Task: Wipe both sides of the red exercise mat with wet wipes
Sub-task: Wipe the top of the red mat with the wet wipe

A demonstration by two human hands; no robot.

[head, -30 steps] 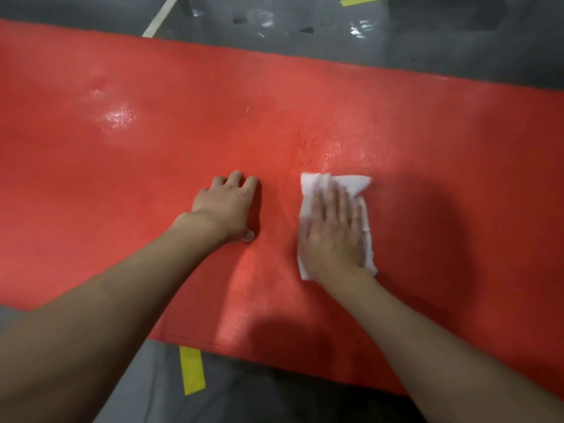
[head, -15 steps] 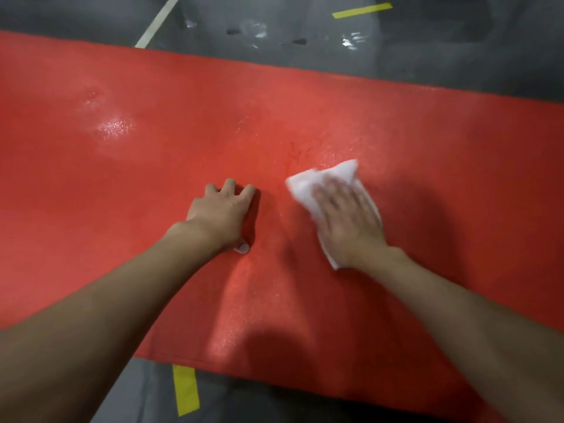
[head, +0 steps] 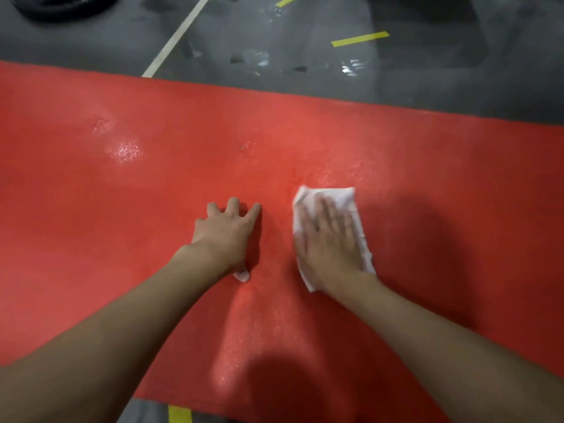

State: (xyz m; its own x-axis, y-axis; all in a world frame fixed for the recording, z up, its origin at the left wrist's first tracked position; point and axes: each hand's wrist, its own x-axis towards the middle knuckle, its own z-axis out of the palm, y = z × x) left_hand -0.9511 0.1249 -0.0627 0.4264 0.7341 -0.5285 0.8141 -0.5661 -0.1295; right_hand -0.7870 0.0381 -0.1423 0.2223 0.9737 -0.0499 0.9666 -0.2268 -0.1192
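The red exercise mat [head: 427,166] lies flat on the floor and fills most of the view, with wet shiny patches on its surface. My right hand [head: 329,239] presses flat on a white wet wipe [head: 345,196] at the mat's middle, fingers spread over it. My left hand [head: 227,233] rests on the mat just to the left of the wipe, fingers apart and braced on the surface, holding nothing. Both forearms reach in from the bottom of the view.
Grey concrete floor [head: 305,56] lies beyond the mat's far edge, with wet marks, a white painted line [head: 177,38] and yellow tape strips [head: 360,39]. Another yellow strip [head: 179,414] shows at the mat's near edge. A dark object [head: 64,6] sits at the top left.
My right hand swung the wipe across the mat, first up and to the right, then back and straight. The view tilted down a little. My left hand stayed planted.
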